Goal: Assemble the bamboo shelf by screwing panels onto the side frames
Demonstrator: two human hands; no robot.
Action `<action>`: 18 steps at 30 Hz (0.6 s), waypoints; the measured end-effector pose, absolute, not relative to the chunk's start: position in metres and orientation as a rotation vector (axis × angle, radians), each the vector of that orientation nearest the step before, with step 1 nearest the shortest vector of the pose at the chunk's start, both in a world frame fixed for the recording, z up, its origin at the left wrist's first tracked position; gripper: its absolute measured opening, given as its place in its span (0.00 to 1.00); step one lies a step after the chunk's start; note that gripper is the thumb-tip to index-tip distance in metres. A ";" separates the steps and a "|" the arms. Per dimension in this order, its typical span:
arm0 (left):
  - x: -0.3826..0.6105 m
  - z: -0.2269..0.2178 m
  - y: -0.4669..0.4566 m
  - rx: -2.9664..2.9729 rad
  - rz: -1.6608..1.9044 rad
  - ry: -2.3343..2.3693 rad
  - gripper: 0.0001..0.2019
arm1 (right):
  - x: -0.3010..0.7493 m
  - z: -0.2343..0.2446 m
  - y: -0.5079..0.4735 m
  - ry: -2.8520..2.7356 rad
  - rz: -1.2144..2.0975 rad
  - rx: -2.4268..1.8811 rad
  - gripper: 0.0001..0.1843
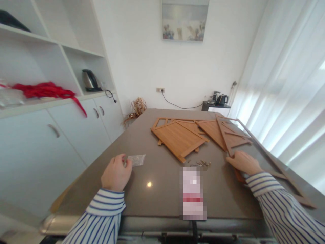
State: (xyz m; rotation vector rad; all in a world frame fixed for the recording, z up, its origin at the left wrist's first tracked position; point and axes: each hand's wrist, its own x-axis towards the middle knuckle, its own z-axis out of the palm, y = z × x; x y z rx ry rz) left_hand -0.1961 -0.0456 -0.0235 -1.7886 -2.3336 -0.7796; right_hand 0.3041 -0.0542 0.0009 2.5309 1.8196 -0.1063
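My left hand (116,172) is curled with thumb and fingers close together at the near end of a small clear plastic bag (137,160), which lies on the table. Toward the right edge, my right hand (245,162) is closed on the lower corner of a slim wooden frame piece (223,134). Part of another wooden piece shows below that hand. A wood-grain panel (177,135) lies flat at the middle, over other frames. Several screws (203,163) are scattered just in front of it.
A blurred pink-and-white rectangle (193,191) covers the table's front edge. A long wooden frame (274,159) runs along the right side of the brown table (157,200). White cabinets (73,135) stand left; a kettle (90,80) sits on their shelf. Curtains (284,78) hang right.
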 end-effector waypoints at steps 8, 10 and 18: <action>-0.195 -0.025 -0.046 -1.801 -0.876 -2.271 0.22 | 0.339 0.023 -0.065 1.797 -0.098 2.521 0.21; -0.196 -0.024 -0.046 -1.814 -0.893 -2.276 0.22 | 0.343 0.028 -0.072 1.782 -0.060 2.524 0.21; -0.195 -0.022 -0.048 -1.874 -0.936 -2.207 0.23 | 0.333 0.028 -0.115 1.738 0.171 2.533 0.22</action>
